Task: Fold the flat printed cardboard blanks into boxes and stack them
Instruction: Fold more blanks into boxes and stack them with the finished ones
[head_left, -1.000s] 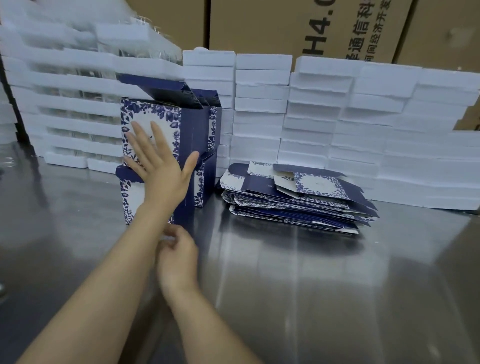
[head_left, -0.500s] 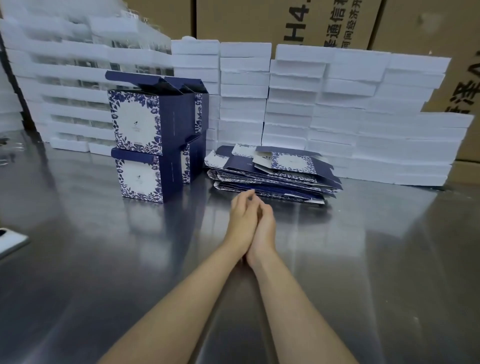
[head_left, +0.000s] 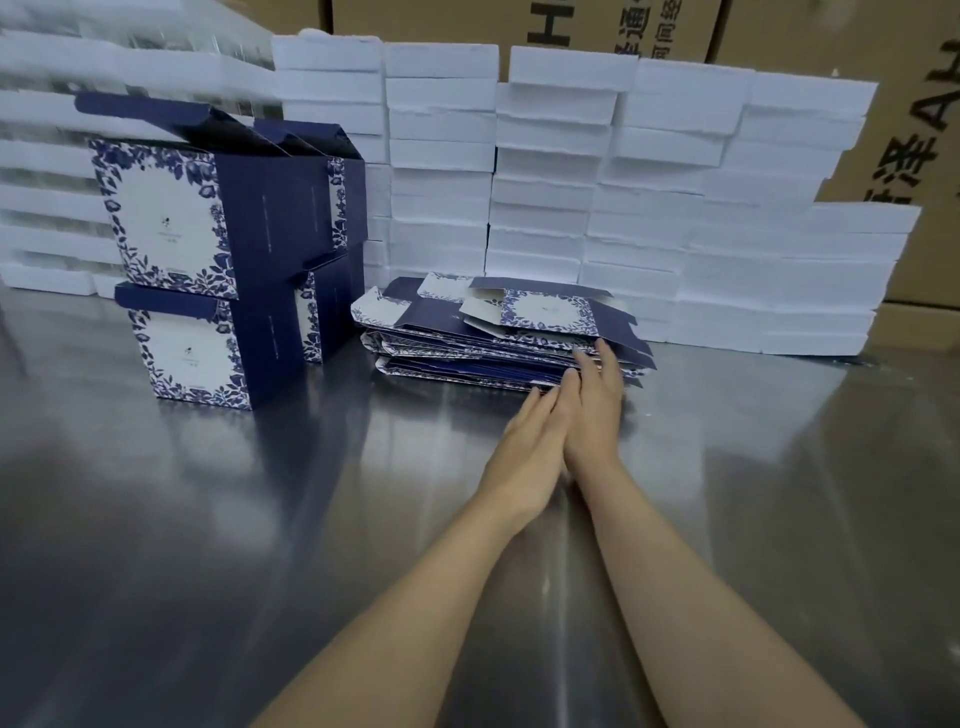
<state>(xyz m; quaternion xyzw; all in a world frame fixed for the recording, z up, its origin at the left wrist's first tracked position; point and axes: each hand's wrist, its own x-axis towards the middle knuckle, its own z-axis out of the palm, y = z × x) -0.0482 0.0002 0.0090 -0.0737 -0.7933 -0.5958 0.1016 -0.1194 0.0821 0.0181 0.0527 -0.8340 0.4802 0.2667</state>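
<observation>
Touching the flat blanks pile (head_left: 498, 338), right hand (head_left: 592, 410) beside left hand (head_left: 530, 447).

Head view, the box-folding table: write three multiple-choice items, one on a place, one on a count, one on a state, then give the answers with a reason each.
1. Where does the pile of flat blanks lie relative to the folded boxes?
A. To their right
B. To their left
C. On top of them

2. How many folded boxes are stacked in the front column?
A. One
B. Two
C. Five

3. What is the right hand doing?
A. Gripping a folded box
B. Resting flat on the steel table far from the pile
C. Reaching the pile's near edge with straight fingers

Answers:
1 A: the pile sits right of the boxes.
2 B: one box stands on another.
3 C: its fingertips meet the pile's edge, beside the left hand.
</observation>
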